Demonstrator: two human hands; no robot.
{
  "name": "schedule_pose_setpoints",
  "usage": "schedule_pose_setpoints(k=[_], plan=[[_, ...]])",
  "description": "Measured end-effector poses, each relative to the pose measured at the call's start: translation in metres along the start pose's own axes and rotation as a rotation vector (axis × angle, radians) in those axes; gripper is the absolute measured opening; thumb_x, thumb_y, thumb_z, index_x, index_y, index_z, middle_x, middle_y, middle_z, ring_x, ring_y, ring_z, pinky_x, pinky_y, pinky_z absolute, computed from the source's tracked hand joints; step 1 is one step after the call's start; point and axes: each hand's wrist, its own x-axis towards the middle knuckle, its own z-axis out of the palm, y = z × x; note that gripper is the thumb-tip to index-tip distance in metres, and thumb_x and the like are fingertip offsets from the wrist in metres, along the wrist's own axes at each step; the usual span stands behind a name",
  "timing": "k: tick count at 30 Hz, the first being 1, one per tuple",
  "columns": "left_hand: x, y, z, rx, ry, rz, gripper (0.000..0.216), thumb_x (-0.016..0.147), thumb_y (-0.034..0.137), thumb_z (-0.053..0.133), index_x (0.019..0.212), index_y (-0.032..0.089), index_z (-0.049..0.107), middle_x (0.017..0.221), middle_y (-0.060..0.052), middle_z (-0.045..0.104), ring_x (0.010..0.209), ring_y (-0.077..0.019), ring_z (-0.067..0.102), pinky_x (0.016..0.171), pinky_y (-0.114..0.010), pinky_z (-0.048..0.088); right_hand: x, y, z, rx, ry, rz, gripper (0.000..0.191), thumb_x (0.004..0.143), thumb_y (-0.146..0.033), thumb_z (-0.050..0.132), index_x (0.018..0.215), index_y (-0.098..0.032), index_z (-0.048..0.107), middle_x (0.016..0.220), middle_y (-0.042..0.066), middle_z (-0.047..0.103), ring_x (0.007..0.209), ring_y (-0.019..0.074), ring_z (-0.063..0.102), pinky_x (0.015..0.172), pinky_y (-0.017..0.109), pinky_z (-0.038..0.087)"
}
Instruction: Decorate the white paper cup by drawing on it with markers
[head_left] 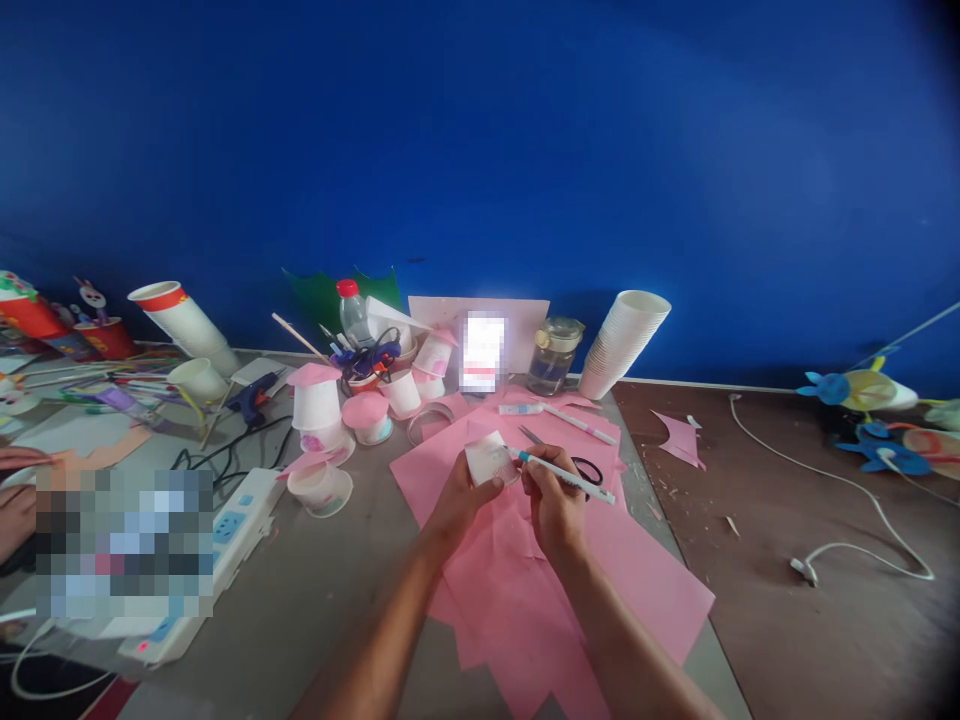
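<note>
My left hand (pixel 466 492) pinches a small white paper piece (pixel 489 458) with faint marks on it, over the pink paper. In my right hand (pixel 555 500) is a white marker (pixel 574 475) with a blue tip end, its tip close to the right edge of the white piece; whether they touch I cannot tell. Pink paper sheets (pixel 652 570) lie spread in layers under both hands. Behind my right hand are scissors (pixel 587 470) with black handles, partly hidden. Another marker (pixel 581 425) lies on the pink paper farther back.
Left of the paper stand several white paper cups (pixel 316 405) with pink tops. Stacked cups (pixel 626 340) lean by a glass jar (pixel 555 355). A bright phone (pixel 482 350) stands at the back. Nearer left are a power strip (pixel 232 525), a glue gun (pixel 255 400) and another person's hand (pixel 16 515).
</note>
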Motion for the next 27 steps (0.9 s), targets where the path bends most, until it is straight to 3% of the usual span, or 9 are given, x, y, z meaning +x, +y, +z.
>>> schedule_pose_setpoints(k=[27], plan=[[0.0002, -0.0041, -0.0042, -0.002, 0.016, -0.023, 0.045, 0.073, 0.029, 0.079, 0.113, 0.018, 0.059, 0.108, -0.007, 0.066, 0.106, -0.0260, 0.058, 0.094, -0.039, 0.043, 0.0005, 0.0010, -0.0017, 0.017, -0.055, -0.003, 0.004, 0.074, -0.024, 0.061, 0.076, -0.021, 0.062, 0.062, -0.004, 0.053, 0.053, 0.0094, 0.041, 0.050, 0.024, 0.033]])
